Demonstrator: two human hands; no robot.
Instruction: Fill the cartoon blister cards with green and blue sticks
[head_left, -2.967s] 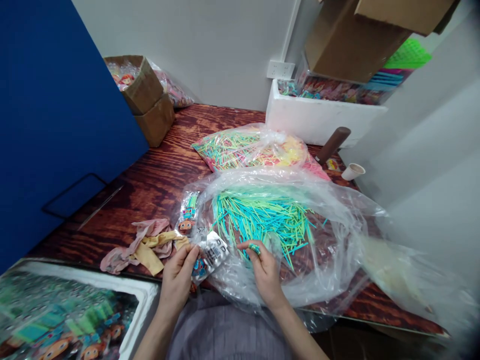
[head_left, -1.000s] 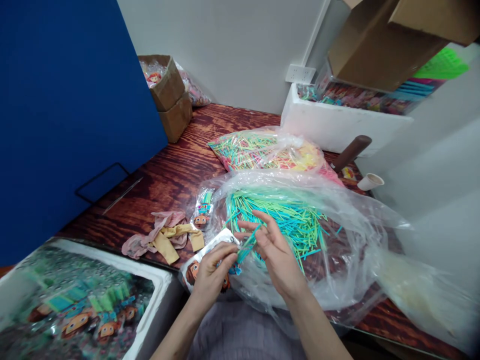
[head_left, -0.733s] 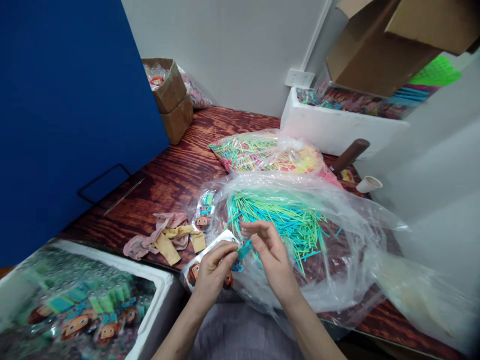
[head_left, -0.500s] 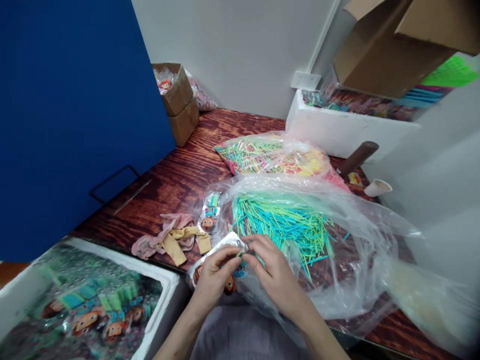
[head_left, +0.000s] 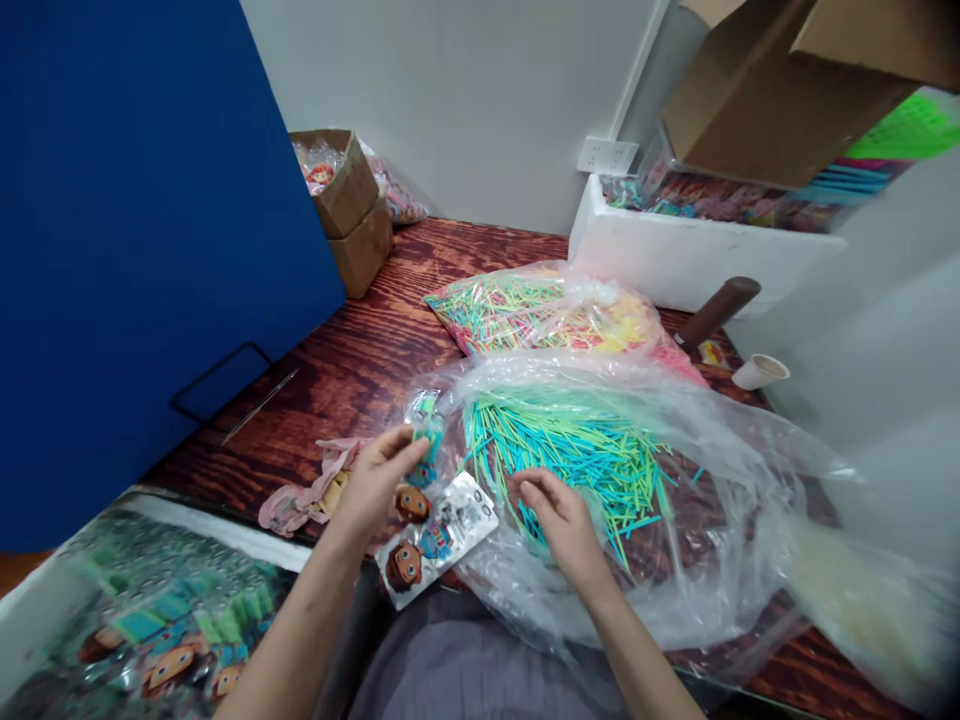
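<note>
My left hand (head_left: 384, 468) is closed, thumb and fingers pinching a clear packet (head_left: 426, 462) with green and blue straw pieces and a cartoon doll head inside. The packet overlaps another packet (head_left: 424, 403) lying behind it. In front lies a white-backed packet (head_left: 437, 540) with a brown-haired cartoon figure and its top end facing right. My right hand (head_left: 564, 522) is over the near-left edge of a pile of green and blue straw pieces (head_left: 577, 450). Its fingers are loosely curled and apart, with nothing visible in them. The pile lies in a large open plastic bag (head_left: 720, 560).
A bag of multicoloured straw pieces (head_left: 525, 310) lies behind. Left are pink and yellow finger covers or gloves (head_left: 300, 505) and a foam box (head_left: 217, 525) of packets. Farther off stand cardboard boxes (head_left: 360, 250), a white foam box (head_left: 675, 250), a brown tube (head_left: 716, 312) and a paper cup (head_left: 761, 372).
My hands were together over the packets and have parted. The left has moved away to the left with a packet; the right has shifted right to the straw pile. The white-backed packet is uncovered.
</note>
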